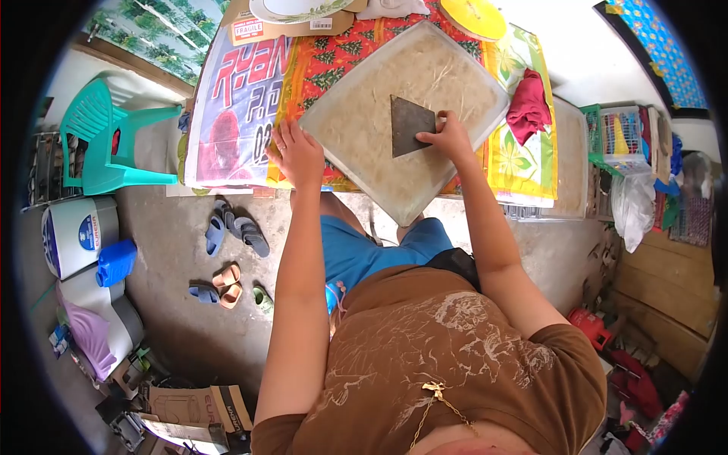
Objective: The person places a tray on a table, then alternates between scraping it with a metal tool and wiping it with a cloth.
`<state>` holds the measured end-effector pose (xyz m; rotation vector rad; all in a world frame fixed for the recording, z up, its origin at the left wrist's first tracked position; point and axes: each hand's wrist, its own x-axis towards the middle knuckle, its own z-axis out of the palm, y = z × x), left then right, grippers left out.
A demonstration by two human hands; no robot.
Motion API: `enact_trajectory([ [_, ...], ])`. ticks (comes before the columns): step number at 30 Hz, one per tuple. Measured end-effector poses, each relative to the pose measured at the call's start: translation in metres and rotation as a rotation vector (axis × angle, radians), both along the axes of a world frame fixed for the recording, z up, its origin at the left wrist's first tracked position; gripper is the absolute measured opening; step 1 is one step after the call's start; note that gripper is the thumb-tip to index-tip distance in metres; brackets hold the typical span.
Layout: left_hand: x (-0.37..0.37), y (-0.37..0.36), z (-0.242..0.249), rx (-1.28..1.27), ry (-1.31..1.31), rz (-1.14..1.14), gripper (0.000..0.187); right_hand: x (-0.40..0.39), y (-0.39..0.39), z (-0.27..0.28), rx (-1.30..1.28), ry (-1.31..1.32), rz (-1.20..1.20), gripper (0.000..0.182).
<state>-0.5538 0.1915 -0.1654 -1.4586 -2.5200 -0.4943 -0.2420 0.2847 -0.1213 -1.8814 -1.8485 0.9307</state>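
My right hand [447, 138] pinches the right edge of a dark, flat, four-sided plate [409, 127] between thumb and fingers. The plate lies over a large pale board [364, 98] with a light rim, set diagonally on the table. Thin light streaks mark the board's surface. My left hand [297, 155] rests with its fingers spread on the table cover beside the board's left corner, holding nothing. A crumpled dark red cloth [528, 108] lies right of the board.
The table has a red and yellow patterned cover [334, 64] and a printed banner [231, 121]. A yellow disc [474, 18] and a white plate [299, 7] are at the back. A green chair [114, 144] stands left; slippers [227, 284] lie on the floor.
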Motion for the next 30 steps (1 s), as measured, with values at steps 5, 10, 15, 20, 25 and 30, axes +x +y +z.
enact_trajectory([
  [5,0.000,0.001,0.000,0.027,0.006,0.001,0.043,-0.046,-0.030,0.027,0.096,-0.308,-0.059,0.104],
  [10,0.000,0.000,-0.001,0.026,0.013,-0.002,0.042,-0.045,-0.027,0.023,0.030,-0.238,-0.082,0.109],
  [15,0.001,0.001,0.002,0.017,0.015,0.002,0.042,-0.035,-0.019,0.012,0.003,-0.176,-0.107,0.105],
  [20,0.001,0.001,0.001,0.018,0.005,0.012,0.043,-0.018,-0.005,-0.001,-0.168,0.278,-0.128,0.067],
  [25,0.001,0.001,0.001,0.034,0.004,0.011,0.043,0.010,0.013,0.027,-0.091,0.504,-0.179,0.041],
  [30,0.003,0.001,0.002,0.045,0.011,0.008,0.041,0.051,0.055,0.054,0.010,0.583,-0.208,0.033],
])
